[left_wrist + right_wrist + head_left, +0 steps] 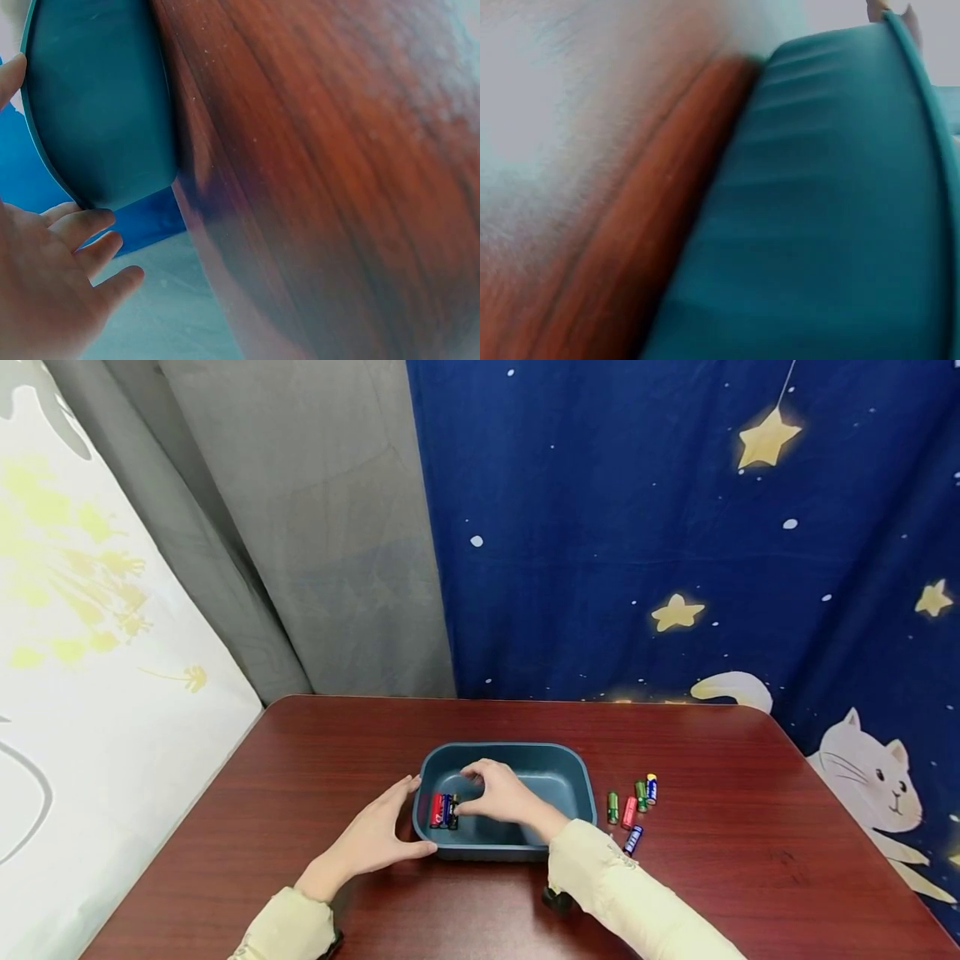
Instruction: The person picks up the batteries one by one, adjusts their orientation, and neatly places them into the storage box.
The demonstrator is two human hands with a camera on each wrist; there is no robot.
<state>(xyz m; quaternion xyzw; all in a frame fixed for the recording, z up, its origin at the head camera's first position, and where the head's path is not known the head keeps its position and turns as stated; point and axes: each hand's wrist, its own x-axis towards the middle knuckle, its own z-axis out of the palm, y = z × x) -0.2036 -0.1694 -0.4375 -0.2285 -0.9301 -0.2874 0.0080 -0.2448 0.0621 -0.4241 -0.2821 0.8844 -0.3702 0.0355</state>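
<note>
A dark teal plastic basin (555,777) stands on the table. At its left end several batteries lie side by side, among them a red battery (437,810) and a dark battery (453,812). My left hand (371,831) rests at the basin's left end, fingers and thumb spread and touching the rim; the left wrist view shows the hand (52,277) with its fingers stretched by the basin wall (101,105). Inside the basin, my right hand (502,793) has its thumb beside the dark battery and its fingers apart from the thumb. Nothing shows between them.
Right of the basin several loose batteries lie on the table (712,860): a green battery (612,807), a red battery (628,812), a blue battery (633,840) and others. Behind the table hang a grey curtain (337,527) and a blue curtain (600,527).
</note>
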